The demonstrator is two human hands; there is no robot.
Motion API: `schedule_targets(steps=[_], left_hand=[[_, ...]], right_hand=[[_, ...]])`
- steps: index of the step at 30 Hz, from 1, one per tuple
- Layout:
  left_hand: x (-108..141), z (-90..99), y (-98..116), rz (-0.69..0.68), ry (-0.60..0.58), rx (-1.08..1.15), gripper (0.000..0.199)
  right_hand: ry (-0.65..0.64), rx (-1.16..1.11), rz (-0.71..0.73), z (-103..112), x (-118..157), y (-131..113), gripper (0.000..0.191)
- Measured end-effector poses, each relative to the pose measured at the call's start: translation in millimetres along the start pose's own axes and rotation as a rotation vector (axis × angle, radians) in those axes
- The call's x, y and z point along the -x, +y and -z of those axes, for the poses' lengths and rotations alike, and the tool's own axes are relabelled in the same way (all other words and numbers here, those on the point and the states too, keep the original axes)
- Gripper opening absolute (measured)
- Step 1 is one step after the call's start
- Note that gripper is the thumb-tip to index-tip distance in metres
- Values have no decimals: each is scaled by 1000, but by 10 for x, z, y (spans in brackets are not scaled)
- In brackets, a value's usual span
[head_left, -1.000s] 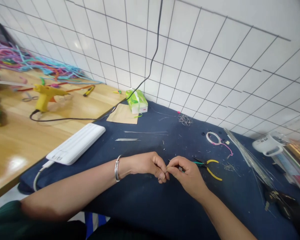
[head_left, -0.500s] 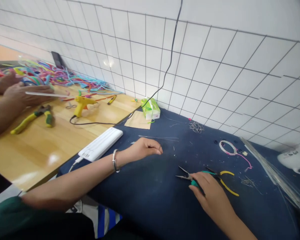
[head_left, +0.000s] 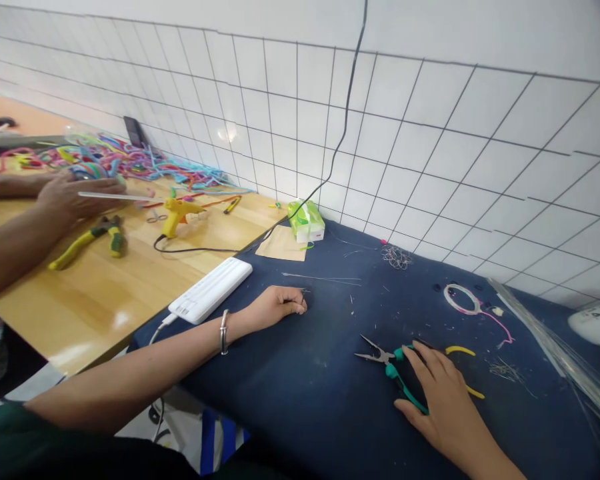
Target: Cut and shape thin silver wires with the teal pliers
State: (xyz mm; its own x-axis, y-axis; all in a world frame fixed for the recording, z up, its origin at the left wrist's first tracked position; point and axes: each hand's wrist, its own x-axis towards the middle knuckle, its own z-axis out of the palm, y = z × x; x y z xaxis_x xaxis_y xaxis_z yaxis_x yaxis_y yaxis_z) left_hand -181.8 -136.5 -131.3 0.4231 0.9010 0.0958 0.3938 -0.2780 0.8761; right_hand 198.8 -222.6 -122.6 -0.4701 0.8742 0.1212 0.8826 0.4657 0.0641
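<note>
My left hand (head_left: pixel 280 308) is closed in a pinch low over the dark blue cloth. Thin, short wire pieces (head_left: pixel 305 291) show at its fingertips, partly hidden by the fingers. Beyond it, two long straight wires (head_left: pixel 323 277) lie on the cloth. My right hand (head_left: pixel 443 397) has its fingers spread over the handles of green-handled needle-nose pliers (head_left: pixel 387 360). Those pliers lie with jaws apart, pointing left. Under and behind the right hand sits a second tool with yellow handles (head_left: pixel 461 350), mostly covered.
A white power bank (head_left: pixel 211 290) with a cable lies left. Behind are a tissue pack (head_left: pixel 306 223), a tangled wire bundle (head_left: pixel 396 257) and a ribbon roll (head_left: pixel 463 300). Long wires (head_left: pixel 545 340) line the right. Another person's hands (head_left: pixel 65 197) work near a yellow glue gun (head_left: pixel 175 217).
My left hand has moved left and down, its fingers curling tighter. My right hand has loosened from the green pliers, fingers spreading. The view has shifted slightly left.
</note>
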Motion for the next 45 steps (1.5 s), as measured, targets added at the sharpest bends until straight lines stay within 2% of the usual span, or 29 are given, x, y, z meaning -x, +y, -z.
schedule_targets(steps=[2,5,8,12,16,22,26,28,32,39,45], left_hand=[[-21,-63,85,29,-29,68,13],[-62,-226,256,92,-102,309,13],[-124,-418,468,170,-165,519,19],[-225,-636,739,185,-246,637,25],[-288,-788,895,165,-278,680,23],[-289,-830,911,185,-260,719,20],[-292,-789,859,199,-258,753,22],[-299,-781,825,196,-255,769,22],[-305,-795,769,173,-282,797,23],[-290,-793,772,144,-407,820,31],[-270,-783,783,199,-507,794,38]], right_hand=[[-30,7,41,33,-27,-9,64],[-49,19,95,86,-81,-60,60],[-42,41,85,117,-141,-127,57],[-68,46,46,169,-227,-190,56],[-98,23,-19,227,-289,-243,48],[-90,-115,-143,215,-341,-188,32],[-43,-389,-286,384,-401,-54,32],[-76,-587,-331,505,-428,-29,34],[-176,-829,-303,628,-468,-87,36],[-334,-978,-237,647,-525,-191,35],[-423,-1042,-233,694,-540,-219,38]])
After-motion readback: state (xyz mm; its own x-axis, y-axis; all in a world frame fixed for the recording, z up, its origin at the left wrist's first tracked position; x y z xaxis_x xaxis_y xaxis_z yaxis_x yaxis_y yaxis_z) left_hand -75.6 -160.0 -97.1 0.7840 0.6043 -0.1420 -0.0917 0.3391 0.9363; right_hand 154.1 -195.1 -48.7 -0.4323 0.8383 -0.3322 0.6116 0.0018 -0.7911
